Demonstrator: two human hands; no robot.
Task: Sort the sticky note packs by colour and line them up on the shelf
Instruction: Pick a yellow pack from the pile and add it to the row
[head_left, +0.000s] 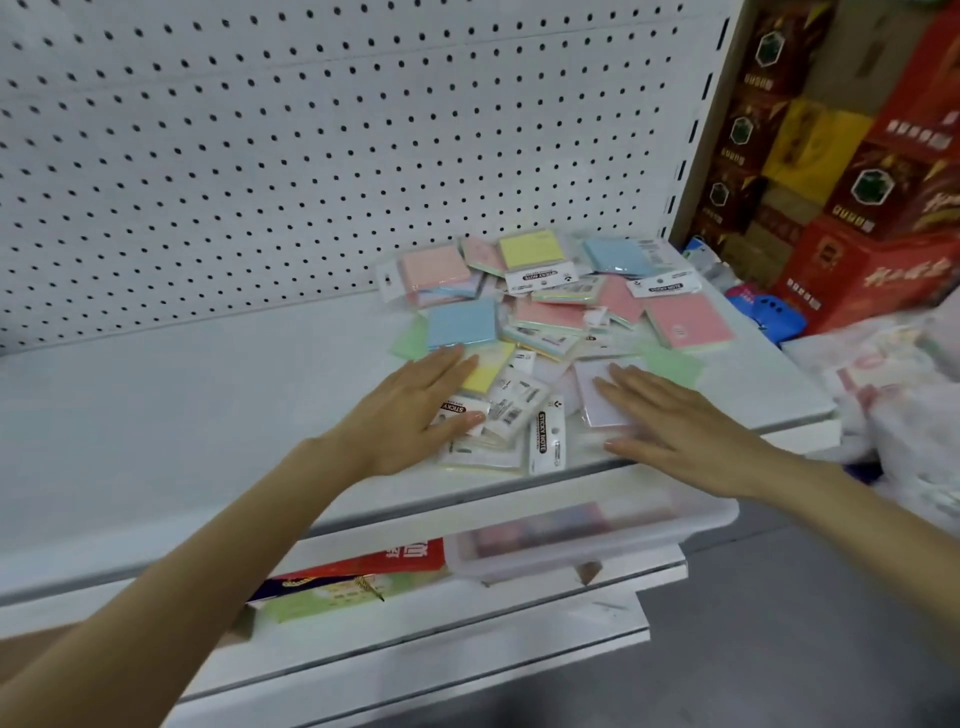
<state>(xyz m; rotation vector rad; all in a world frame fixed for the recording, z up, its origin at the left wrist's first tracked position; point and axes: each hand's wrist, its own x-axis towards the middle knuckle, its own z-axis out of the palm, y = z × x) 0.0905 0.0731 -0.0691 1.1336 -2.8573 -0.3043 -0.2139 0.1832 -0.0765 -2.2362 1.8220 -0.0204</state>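
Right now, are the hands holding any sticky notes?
No. The left hand and right hand lie flat and open on the pile of packs, gripping nothing.

Bright, even light falls from above on the white shelf (156, 415), leaving only faint shadows. The pegboard (260, 130) behind the shelf bows with wide-angle distortion. Glare dulls the pack wrappers. The clear plastic box (597, 535) below the shelf and the right edge are blurred.

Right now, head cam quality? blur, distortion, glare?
Head view: wide-angle bowing curves the pegboard and shelf edge; light is flat and even, with no hard shadows or glare; the sticky note packs are soft, small print unreadable; the right hand and clear bin look motion-blurred.
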